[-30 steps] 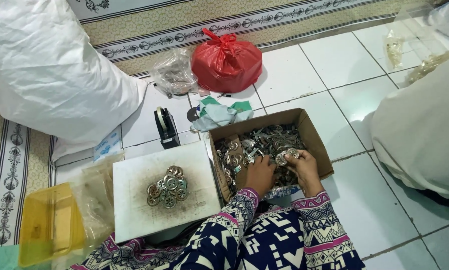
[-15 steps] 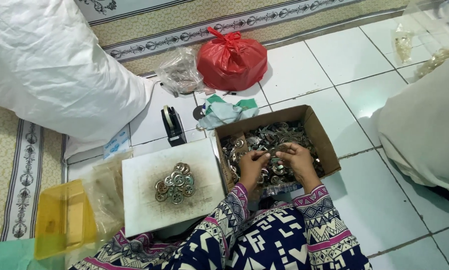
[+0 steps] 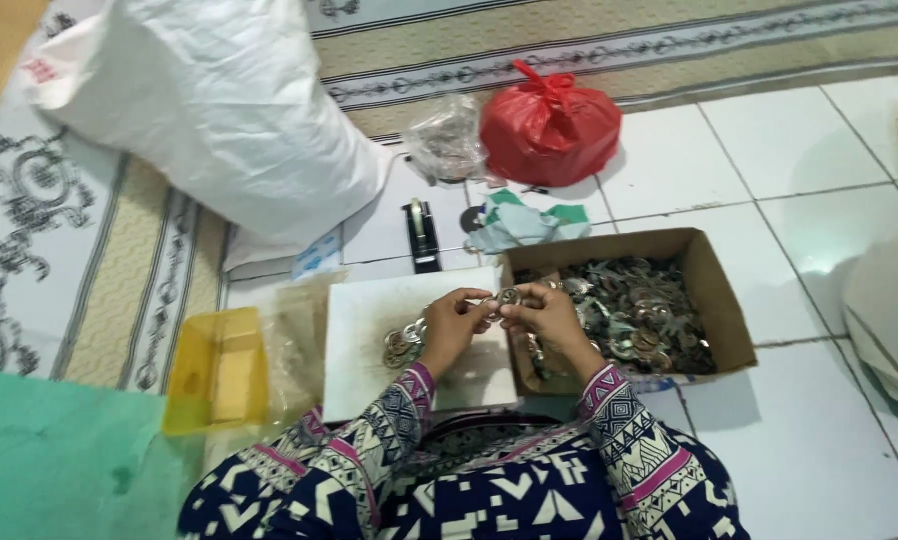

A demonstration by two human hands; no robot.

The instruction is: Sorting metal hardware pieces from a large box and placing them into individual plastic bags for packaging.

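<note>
Both hands pinch a small metal ring at the centre of the frame.

The left hand (image 3: 451, 325) and right hand (image 3: 544, 318) meet fingertip to fingertip on the ring (image 3: 509, 297), its round face toward the camera, above the seam between a white board (image 3: 369, 345) carrying a small pile of rings (image 3: 405, 343) and an open cardboard box (image 3: 714, 300) filled with metal pieces (image 3: 634, 310). Above lie a tape dispenser (image 3: 422, 233), a red bag (image 3: 549, 125) and a white sack (image 3: 209, 110); a yellow tub (image 3: 219, 368) sits lower left.

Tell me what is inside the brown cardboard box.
The cardboard box holds a loose heap of small metal rings, silvery and brassy, spread across its floor. The right hand covers the near left corner, so what lies under it, and deeper in the heap, cannot be seen.
</note>
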